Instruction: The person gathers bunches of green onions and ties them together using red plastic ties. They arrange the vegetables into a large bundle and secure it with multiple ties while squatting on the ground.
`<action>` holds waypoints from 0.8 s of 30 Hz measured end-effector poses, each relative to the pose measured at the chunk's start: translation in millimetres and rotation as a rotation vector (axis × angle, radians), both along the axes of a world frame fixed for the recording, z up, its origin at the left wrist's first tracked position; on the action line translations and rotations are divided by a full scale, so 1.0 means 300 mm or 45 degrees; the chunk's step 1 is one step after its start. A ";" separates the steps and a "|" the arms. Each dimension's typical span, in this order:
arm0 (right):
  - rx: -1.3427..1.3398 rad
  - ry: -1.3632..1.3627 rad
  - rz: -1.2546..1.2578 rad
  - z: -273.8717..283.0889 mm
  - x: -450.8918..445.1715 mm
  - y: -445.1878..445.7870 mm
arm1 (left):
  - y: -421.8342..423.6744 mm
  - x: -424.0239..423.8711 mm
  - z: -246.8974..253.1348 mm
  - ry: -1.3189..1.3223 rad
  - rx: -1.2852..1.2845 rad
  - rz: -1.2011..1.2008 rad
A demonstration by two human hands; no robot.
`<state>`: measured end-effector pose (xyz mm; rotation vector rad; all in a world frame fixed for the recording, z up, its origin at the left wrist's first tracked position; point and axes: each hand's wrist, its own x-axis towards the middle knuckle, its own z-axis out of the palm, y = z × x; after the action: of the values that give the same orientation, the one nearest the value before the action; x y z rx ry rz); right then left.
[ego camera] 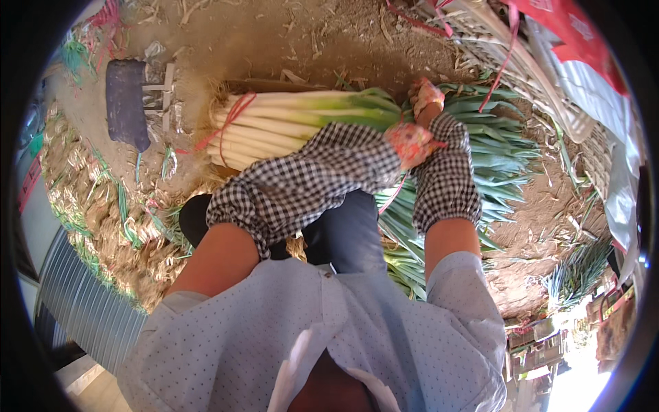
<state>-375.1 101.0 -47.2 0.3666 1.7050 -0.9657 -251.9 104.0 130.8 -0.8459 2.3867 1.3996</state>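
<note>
A large bundle of long green onions or leeks (288, 113) lies crosswise before me, white stalks to the left and green leaves (494, 149) to the right. A red plastic tie (237, 113) wraps the white end. My left hand (409, 146), in a red-patterned glove, is closed over the start of the leaves, and a red strand (394, 193) hangs below it. Just beyond, my right hand (428, 95), gloved alike, bends down at the bundle's far side; its fingers are partly hidden. The forearms cross closely, both in black-and-white checked sleeves.
A small stool with a dark padded seat (126, 103) stands on the dirt floor (329, 41) at left. Piled onions with roots (113, 221) fill the left side. A woven mat (515, 67) rises at right. Another leafy bundle (579, 275) lies at lower right.
</note>
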 end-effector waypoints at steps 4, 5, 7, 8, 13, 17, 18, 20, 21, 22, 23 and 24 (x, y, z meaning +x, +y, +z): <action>-0.215 -0.515 -0.216 -0.058 0.019 0.000 | -0.058 0.031 0.005 -0.033 0.108 -0.007; -0.240 -0.623 -0.253 -0.072 0.019 -0.015 | -0.109 0.006 -0.018 -0.018 0.107 -0.029; -0.284 -0.755 -0.312 -0.097 0.011 -0.003 | -0.116 -0.008 -0.026 -0.085 0.074 -0.173; -0.315 -0.808 -0.326 -0.108 0.005 -0.001 | -0.104 -0.008 -0.023 -0.106 0.079 -0.173; -0.560 -1.120 -0.359 -0.161 -0.066 0.057 | -0.035 -0.001 0.039 -0.097 0.011 -0.213; -0.407 -0.764 -0.136 -0.037 0.030 0.021 | 0.004 0.111 0.095 -0.036 -0.045 -0.206; -0.379 -0.593 -0.057 0.006 0.072 0.023 | 0.023 0.155 0.111 0.028 -0.062 -0.194; -0.283 0.026 0.389 0.108 0.117 0.005 | 0.021 0.172 0.164 -0.030 0.053 -0.140; -0.148 0.406 0.778 0.157 0.153 0.009 | 0.045 0.204 0.182 -0.006 -0.003 -0.139; 0.033 0.733 1.184 0.190 0.176 0.020 | 0.059 0.230 0.195 0.021 -0.062 -0.140; 0.199 0.916 1.487 0.218 0.204 0.017 | 0.068 0.255 0.206 0.044 -0.120 -0.139; 0.300 1.006 1.701 0.229 0.216 0.029 | 0.084 0.269 0.223 0.106 0.037 -0.083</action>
<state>-310.5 109.7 21.5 -1.0587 2.1614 0.1552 -171.2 129.3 197.8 -0.7094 2.4256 1.4681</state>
